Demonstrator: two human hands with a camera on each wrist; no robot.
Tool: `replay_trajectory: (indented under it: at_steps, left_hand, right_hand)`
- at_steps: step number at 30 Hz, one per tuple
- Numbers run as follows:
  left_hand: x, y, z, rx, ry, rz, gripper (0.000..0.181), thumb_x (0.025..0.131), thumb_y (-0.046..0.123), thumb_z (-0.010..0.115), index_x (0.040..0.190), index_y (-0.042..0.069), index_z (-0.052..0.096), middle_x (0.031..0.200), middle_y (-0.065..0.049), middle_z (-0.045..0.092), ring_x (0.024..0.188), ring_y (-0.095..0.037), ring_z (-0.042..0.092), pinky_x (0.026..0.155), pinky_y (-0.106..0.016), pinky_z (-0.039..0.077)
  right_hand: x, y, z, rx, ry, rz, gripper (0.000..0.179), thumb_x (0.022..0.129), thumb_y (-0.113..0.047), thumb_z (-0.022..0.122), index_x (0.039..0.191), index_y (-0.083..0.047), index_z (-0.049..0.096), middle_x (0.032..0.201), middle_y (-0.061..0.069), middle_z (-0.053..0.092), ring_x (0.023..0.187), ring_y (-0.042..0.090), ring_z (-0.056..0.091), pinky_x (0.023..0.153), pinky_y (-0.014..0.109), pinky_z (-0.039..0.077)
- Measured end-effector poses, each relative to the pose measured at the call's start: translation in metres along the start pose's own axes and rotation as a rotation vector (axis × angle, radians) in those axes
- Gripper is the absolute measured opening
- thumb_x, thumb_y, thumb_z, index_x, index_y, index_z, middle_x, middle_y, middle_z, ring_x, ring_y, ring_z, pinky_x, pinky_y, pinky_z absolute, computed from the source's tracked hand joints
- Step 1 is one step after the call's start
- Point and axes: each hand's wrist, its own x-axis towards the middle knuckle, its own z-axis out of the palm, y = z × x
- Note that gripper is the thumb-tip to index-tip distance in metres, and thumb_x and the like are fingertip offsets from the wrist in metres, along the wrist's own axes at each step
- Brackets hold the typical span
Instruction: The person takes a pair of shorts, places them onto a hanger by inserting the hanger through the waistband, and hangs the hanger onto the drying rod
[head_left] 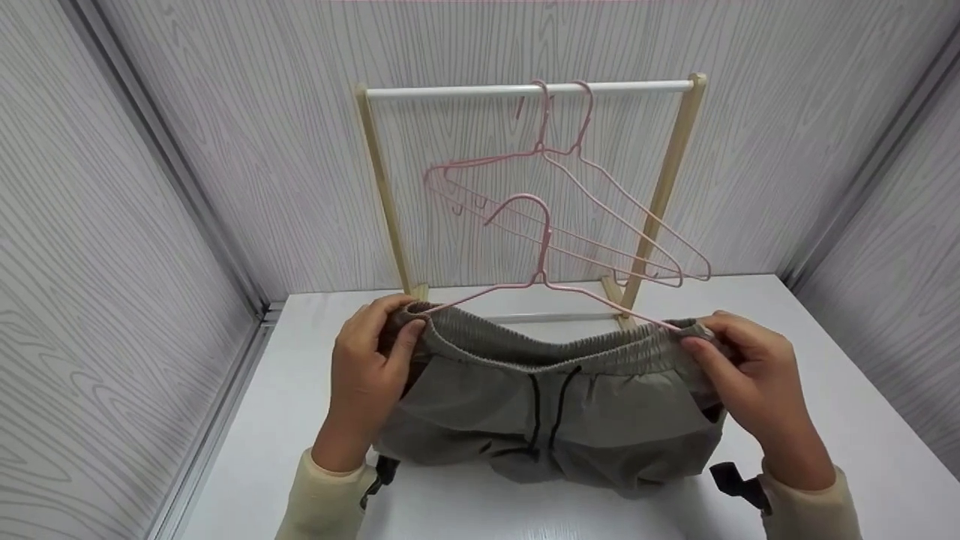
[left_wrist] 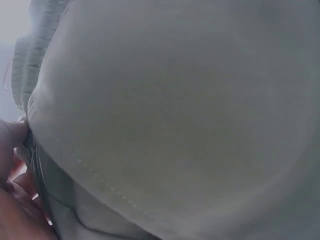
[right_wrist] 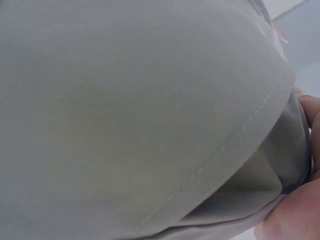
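Observation:
Grey-green drawstring shorts (head_left: 480, 405) hang with their elastic waistband stretched wide between both hands. The left hand (head_left: 371, 360) pinches the waistband's left end between thumb and fingers. At the other end the right hand (head_left: 757, 371) grips the waistband with its thumb in front. A pink wire hanger (head_left: 543, 255) stands upright from the waist opening; its shoulders run down to the two held corners, and its lower part is hidden by the cloth. In both wrist views the shorts' fabric (left_wrist: 175, 110) (right_wrist: 140, 110) fills most of the picture, with a stitched pocket edge showing.
Behind the shorts stands a garment rack with a white rail (head_left: 465, 91) and wooden legs (head_left: 382, 180). Two more pink hangers (head_left: 622, 210) hang from the rail. The white table (head_left: 262, 420) lies below, with wood-patterned panels (head_left: 97, 225) on three sides.

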Motion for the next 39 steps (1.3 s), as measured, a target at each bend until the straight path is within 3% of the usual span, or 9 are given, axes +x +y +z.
replay_trajectory:
  at_steps: [7,12,18,27,35,39]
  left_hand:
    - [0.003,-0.007,-0.003,-0.019,-0.048,-0.024,0.035,0.104,0.02,0.076,0.138,0.011,0.07,0.123,-0.001,0.076,0.113,-0.015,0.068,0.1,-0.038,0.052]
    - [0.002,-0.008,0.001,0.009,-0.054,-0.034,0.047,0.104,0.02,0.077,0.148,0.013,0.064,0.137,-0.002,0.07,0.128,-0.018,0.062,0.11,-0.046,0.047]
    - [0.008,-0.009,0.01,0.019,-0.066,-0.062,0.065,0.101,0.014,0.079,0.161,0.018,0.052,0.16,-0.008,0.052,0.152,-0.023,0.045,0.125,-0.056,0.036]
    - [0.01,-0.007,0.015,0.005,-0.086,-0.137,0.063,0.104,0.016,0.075,0.162,0.016,0.05,0.163,-0.007,0.047,0.155,-0.023,0.041,0.127,-0.056,0.034]
    - [0.011,-0.01,0.02,-0.004,-0.085,-0.196,0.06,0.106,0.016,0.073,0.161,0.017,0.051,0.163,-0.004,0.047,0.157,-0.021,0.039,0.128,-0.054,0.034]
    - [0.011,-0.01,0.022,-0.006,-0.087,-0.214,0.059,0.106,0.017,0.073,0.161,0.019,0.051,0.162,-0.002,0.047,0.157,-0.02,0.039,0.127,-0.054,0.034]
  right_hand:
    - [0.004,-0.009,-0.001,-0.038,0.003,0.036,0.024,0.084,0.021,0.08,0.093,-0.001,0.077,0.079,-0.003,0.062,0.06,0.005,0.045,0.053,0.02,0.036]
    - [0.016,-0.018,-0.007,-0.08,0.0,0.063,0.022,0.087,0.016,0.082,0.097,-0.005,0.081,0.081,-0.004,0.065,0.062,0.004,0.048,0.054,0.019,0.038]
    - [0.034,-0.03,-0.018,-0.097,0.068,0.079,0.016,0.09,0.013,0.081,0.098,-0.001,0.083,0.081,-0.008,0.068,0.06,0.002,0.049,0.053,0.015,0.039]
    - [0.068,-0.047,-0.016,-0.069,0.16,0.085,0.003,0.092,0.009,0.08,0.094,0.01,0.079,0.071,-0.011,0.064,0.057,-0.002,0.048,0.052,0.012,0.037]
    - [0.099,-0.064,-0.018,-0.149,0.248,0.211,0.007,0.094,-0.003,0.083,0.093,0.005,0.082,0.067,-0.015,0.062,0.055,-0.002,0.047,0.051,0.013,0.036]
    - [0.111,-0.067,-0.018,-0.185,0.281,0.23,0.007,0.095,-0.005,0.083,0.091,0.002,0.082,0.063,-0.016,0.057,0.053,-0.002,0.043,0.05,0.014,0.033]
